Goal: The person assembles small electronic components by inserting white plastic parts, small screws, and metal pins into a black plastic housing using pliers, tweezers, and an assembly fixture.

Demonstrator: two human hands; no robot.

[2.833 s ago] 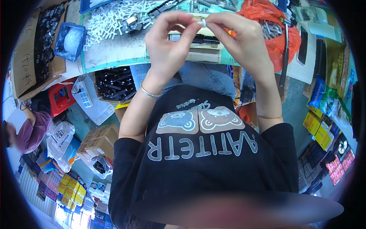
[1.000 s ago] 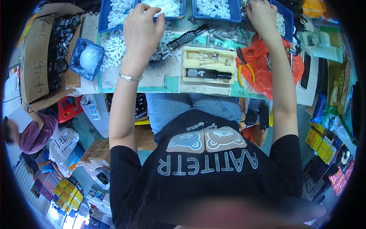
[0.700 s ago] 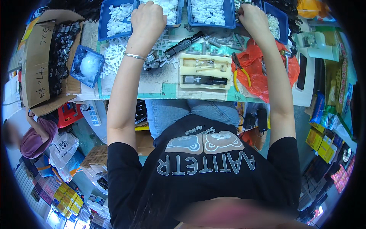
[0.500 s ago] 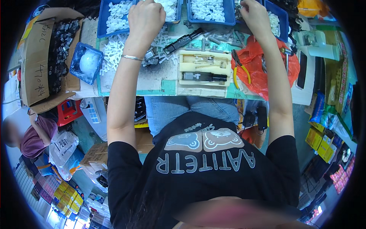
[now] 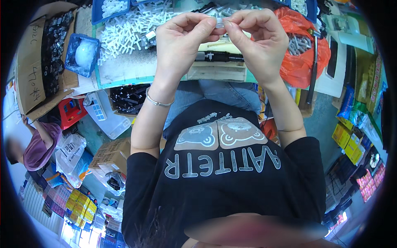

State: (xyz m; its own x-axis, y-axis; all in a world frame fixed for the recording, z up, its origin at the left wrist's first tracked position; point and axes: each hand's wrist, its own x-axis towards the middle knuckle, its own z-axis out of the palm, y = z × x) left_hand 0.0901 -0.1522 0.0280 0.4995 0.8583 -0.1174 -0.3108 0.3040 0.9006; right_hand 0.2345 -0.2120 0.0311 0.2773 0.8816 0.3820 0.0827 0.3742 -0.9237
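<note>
A small whitish, partly see-through piece is pinched between the fingertips of both my hands, which meet above the work table. My left hand grips it from the left with thumb and forefinger, and my right hand from the right in the same way. Underneath them lies a cream-coloured fixture block, mostly hidden. A slim black part rests in it. Beyond my left hand a heap of white cross-shaped plastic pieces is spread on the table.
Blue trays of small white parts line the far edge. At left stand a blue box with a white lump inside and a cardboard box of black parts. A red bag with grey pieces lies at right. Another person is at far left.
Both hands have come back from the far trays, nearer to me, and met above the fixture block. They now hold a small whitish piece between them.
</note>
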